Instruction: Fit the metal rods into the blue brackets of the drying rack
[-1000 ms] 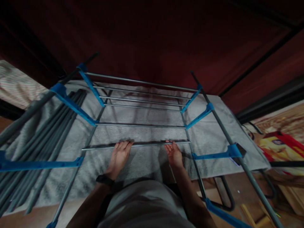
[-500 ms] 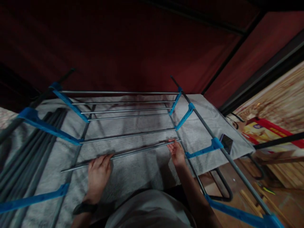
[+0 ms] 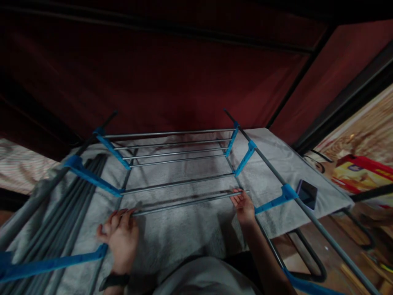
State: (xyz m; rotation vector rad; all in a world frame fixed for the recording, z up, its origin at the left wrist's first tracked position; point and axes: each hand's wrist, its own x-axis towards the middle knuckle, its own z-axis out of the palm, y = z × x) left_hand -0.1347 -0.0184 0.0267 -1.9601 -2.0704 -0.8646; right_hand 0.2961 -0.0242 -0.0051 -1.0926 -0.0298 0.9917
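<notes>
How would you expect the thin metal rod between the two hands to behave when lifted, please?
The metal rod is probably stiff, as it runs straight between the left hand and right hand. Being thin, it may be light for its length. It looks round, so it might roll, though the wrinkled cloth could slow it.

No readable text on my feed
There's a small mark [image 3: 355,168] and some yellow lettering [image 3: 386,172] on the box [image 3: 360,177], but it's way too blurry for me, tbh.
</notes>
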